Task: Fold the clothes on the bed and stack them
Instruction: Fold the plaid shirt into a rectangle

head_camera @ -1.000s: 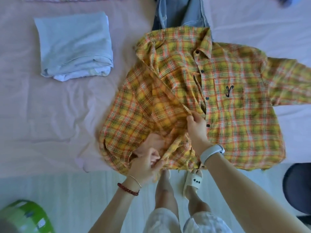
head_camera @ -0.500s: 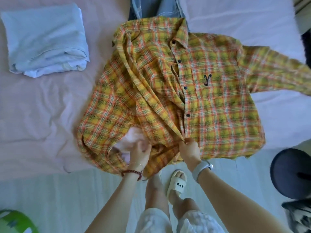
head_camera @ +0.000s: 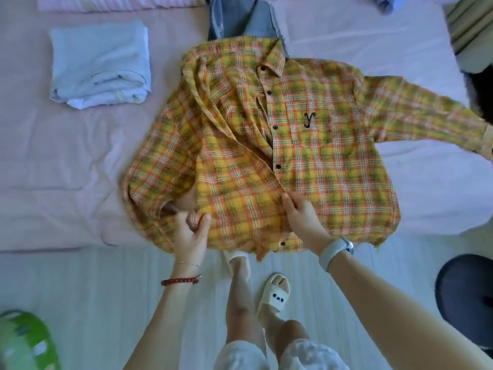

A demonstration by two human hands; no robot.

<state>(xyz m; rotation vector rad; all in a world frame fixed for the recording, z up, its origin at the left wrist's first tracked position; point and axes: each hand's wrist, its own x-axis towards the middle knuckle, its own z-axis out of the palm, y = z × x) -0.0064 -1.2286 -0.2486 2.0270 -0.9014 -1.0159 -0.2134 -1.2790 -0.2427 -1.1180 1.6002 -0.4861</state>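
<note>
A yellow and orange plaid shirt (head_camera: 320, 156) lies face up on the pink bed (head_camera: 53, 182), collar away from me, its right sleeve stretched out to the right. Its left front panel is rumpled and lies folded over the middle. My left hand (head_camera: 190, 233) pinches the cloth at the lower left hem. My right hand (head_camera: 304, 220) grips the button placket near the bottom edge. A folded pale blue garment (head_camera: 100, 65) sits at the upper left, apart from the shirt.
Blue jeans (head_camera: 240, 20) lie beyond the collar. A striped pink cloth (head_camera: 120, 2) runs along the far edge. My legs and white slippers (head_camera: 274, 295) stand on the pale floor. A dark round seat (head_camera: 466, 295) is at right, a green object (head_camera: 26, 340) at lower left.
The left front panel has been drawn flatter across the shirt toward the placket. My left hand came out from under the cloth to the hem. My right hand stays on the placket.
</note>
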